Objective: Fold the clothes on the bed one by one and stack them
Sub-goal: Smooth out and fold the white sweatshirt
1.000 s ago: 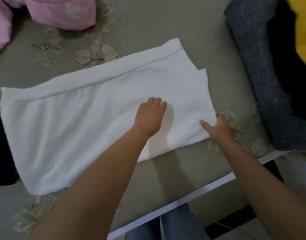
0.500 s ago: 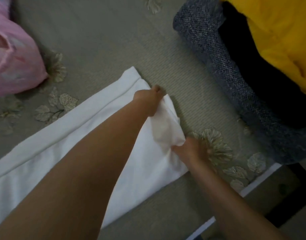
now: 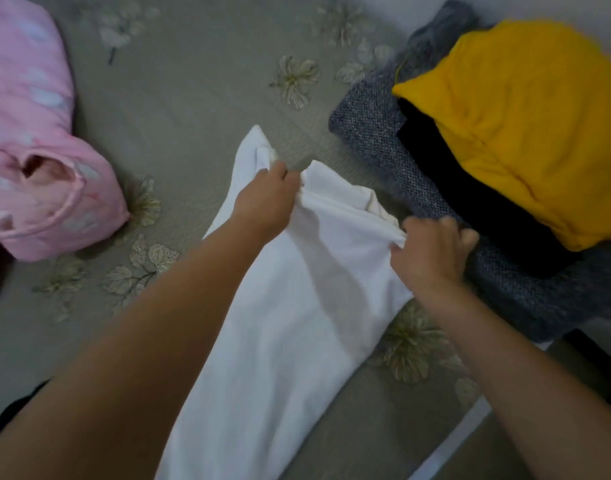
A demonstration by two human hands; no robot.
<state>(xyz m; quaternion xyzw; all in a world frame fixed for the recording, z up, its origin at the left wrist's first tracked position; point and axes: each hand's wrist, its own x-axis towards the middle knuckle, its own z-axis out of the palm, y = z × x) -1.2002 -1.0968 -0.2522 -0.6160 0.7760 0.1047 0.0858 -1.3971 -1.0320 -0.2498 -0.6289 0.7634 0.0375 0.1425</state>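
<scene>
A white garment (image 3: 290, 323) lies lengthwise on the grey-green bed (image 3: 200, 109), its far end lifted off the cover. My left hand (image 3: 266, 199) grips the far edge of that end. My right hand (image 3: 432, 251) pinches the nearer corner, and the cloth is stretched between the two. To the right stands a stack of folded clothes: a grey knit (image 3: 376, 140) at the bottom, a black piece (image 3: 470, 199) on it, a yellow one (image 3: 525, 119) on top.
A pink garment (image 3: 37, 161) lies bunched at the left. Something dark (image 3: 16, 407) shows at the lower left edge. The bed's white-trimmed edge (image 3: 463, 434) runs along the lower right, with the floor beyond it.
Both hands went from pressing the flat white garment to gripping its right end and lifting it. The view has swung right, bringing the stack into fuller sight.
</scene>
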